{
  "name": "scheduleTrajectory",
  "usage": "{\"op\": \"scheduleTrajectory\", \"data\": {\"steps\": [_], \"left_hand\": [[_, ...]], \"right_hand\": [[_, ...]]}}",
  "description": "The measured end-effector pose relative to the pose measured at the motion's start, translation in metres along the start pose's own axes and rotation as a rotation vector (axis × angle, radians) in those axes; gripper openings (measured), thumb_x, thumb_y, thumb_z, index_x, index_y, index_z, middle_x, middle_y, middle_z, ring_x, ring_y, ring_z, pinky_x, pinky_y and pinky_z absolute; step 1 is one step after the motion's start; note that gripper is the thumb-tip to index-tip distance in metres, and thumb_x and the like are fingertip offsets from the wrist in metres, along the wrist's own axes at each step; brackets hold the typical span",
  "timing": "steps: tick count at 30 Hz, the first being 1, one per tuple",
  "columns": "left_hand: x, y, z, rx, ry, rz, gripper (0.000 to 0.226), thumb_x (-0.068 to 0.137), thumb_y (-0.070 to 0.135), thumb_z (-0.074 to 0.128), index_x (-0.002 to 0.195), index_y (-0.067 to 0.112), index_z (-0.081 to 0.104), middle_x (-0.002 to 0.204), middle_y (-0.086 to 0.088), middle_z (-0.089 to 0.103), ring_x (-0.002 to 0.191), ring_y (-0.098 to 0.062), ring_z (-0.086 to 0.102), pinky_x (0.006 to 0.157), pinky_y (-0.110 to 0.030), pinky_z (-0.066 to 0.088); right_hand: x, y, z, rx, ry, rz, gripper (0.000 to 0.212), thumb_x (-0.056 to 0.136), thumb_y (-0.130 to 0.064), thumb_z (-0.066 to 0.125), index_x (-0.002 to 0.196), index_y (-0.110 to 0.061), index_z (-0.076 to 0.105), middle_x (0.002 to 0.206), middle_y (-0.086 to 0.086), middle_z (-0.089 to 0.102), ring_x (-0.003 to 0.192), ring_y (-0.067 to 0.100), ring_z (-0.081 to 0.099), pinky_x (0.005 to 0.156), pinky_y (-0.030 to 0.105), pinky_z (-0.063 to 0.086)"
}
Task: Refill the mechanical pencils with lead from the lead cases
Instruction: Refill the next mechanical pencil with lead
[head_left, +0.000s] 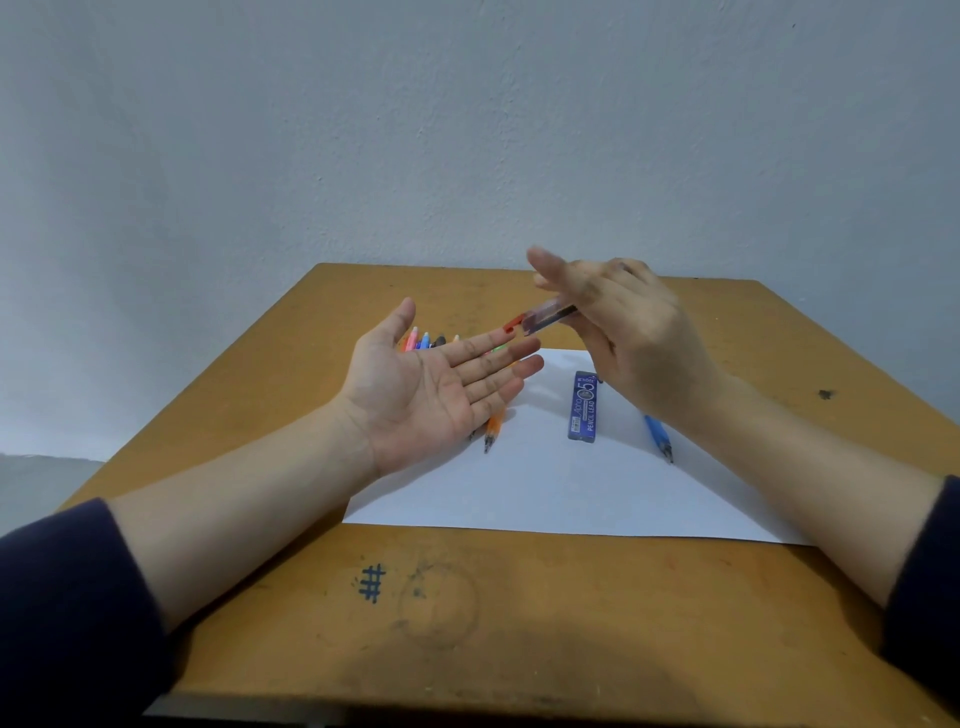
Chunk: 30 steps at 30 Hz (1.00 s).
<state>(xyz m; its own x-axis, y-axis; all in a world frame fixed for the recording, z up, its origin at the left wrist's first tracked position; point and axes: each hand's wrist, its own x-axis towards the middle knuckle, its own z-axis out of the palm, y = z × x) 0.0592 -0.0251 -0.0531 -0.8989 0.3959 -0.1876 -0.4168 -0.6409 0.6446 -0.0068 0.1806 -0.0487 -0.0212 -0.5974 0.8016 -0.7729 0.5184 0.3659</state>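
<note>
The left hand spreads flat, palm up, left of centre. The right hand pinches a clear case, red cap tilted over the left fingertips. Below, on the paper, lie an orange pencil, a blue case, a blue pencil.

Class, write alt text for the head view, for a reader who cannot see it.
The right hand holds a clear, red-capped lead case tilted toward the open, palm-up left hand. Below, a blue lead case, an orange pencil and a blue pencil lie on white paper.
</note>
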Motion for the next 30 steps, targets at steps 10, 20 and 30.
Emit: {"op": "scheduleTrajectory", "data": {"steps": [10,20,30], "left_hand": [[0.0005,0.0002,-0.0014,-0.011,-0.039,-0.006,0.085,0.093,0.065,0.023,0.133,-0.005,0.048,0.130,-0.022,0.058,0.122,-0.036,0.055,0.106,-0.037,0.040],[0.0014,0.0010,-0.0033,-0.028,-0.054,-0.007,0.085,0.092,0.065,0.024,0.135,-0.005,0.046,0.131,-0.023,0.056,0.123,-0.036,0.053,0.107,-0.037,0.039],[0.0012,0.0008,-0.0035,-0.036,-0.059,-0.008,0.085,0.092,0.065,0.024,0.135,-0.005,0.046,0.131,-0.023,0.056,0.124,-0.037,0.053,0.107,-0.037,0.038]], "right_hand": [[-0.0017,0.0025,-0.0011,-0.047,-0.042,-0.039,0.040,0.087,0.013,0.055,0.120,-0.007,0.064,0.110,0.007,0.069,0.101,0.024,0.065,0.076,0.039,0.049],[-0.0047,0.0061,0.0006,-0.086,-0.087,-0.032,0.045,0.087,0.015,0.048,0.120,-0.011,0.065,0.118,0.006,0.066,0.106,0.026,0.063,0.078,0.041,0.048],[-0.0042,0.0047,0.0036,-0.096,-0.129,-0.013,0.054,0.084,0.016,0.050,0.132,-0.010,0.054,0.117,0.003,0.066,0.105,0.024,0.062,0.076,0.038,0.046]]}}
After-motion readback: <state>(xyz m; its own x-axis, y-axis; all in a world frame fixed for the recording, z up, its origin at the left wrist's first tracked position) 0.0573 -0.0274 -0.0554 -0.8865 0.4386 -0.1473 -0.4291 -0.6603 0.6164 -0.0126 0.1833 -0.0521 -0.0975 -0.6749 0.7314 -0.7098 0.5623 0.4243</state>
